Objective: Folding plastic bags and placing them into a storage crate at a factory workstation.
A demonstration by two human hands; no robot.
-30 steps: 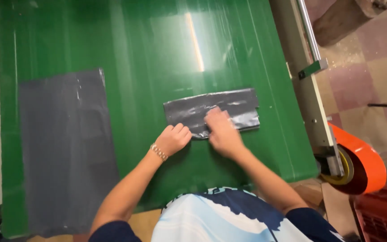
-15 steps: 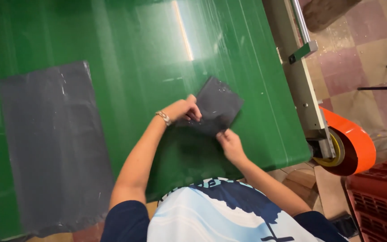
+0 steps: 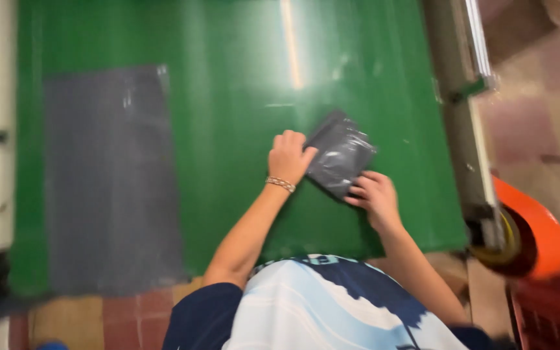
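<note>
Both hands hold a folded bag (image 3: 339, 154), dark grey glossy plastic, crinkled, approx. square, lying on smooth green desk (image 3: 228, 116). Left hand (image 3: 288, 157) curled on its left edge; right hand (image 3: 375, 196) w/ fingertips on its near corner. Flat grey sheet (image 3: 108, 181), matte rectangle, well left of left hand.

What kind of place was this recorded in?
Probably a packing or bag-making workshop: a wide green worktable, a flat grey plastic sheet beside a folded grey bag, and an orange roll at the table's edge.
</note>
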